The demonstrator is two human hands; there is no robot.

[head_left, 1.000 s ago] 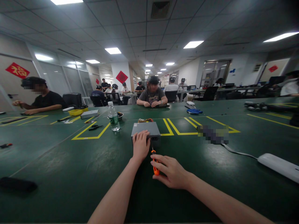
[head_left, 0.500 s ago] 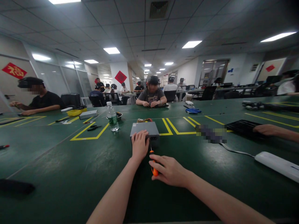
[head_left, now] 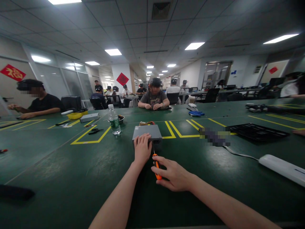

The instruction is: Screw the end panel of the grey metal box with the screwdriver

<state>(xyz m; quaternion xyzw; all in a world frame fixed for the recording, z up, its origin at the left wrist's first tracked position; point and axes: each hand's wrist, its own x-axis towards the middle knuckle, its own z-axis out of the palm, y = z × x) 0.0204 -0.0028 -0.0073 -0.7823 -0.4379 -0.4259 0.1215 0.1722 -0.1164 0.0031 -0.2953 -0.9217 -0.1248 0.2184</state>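
Observation:
A grey metal computer power supply [head_left: 149, 129] sits on the green table in front of me, its socket side towards me and coloured wires [head_left: 146, 123] behind it. My left hand [head_left: 142, 148] grips its near left part, fingers over the top and thumb down the front. In my right hand [head_left: 172, 173] is an orange and black screwdriver [head_left: 157, 168], held by the handle between thumb and fingers. The screwdriver's thin shaft points up and away to the lower front face of the power supply, near the socket. Whether its tip sits in a screw is too small to tell.
Left of the power supply stands a water bottle [head_left: 114, 120] by a bowl [head_left: 121, 119]. To the right are a black slotted panel [head_left: 258, 131] and a white power strip [head_left: 281, 168] with its cable. A co-worker [head_left: 154, 95] sits opposite.
The fingers of my right hand have shifted slightly around the screwdriver handle. My left hand and the power supply stay put. At right, another person's hand has let go of the black panel and withdrawn.

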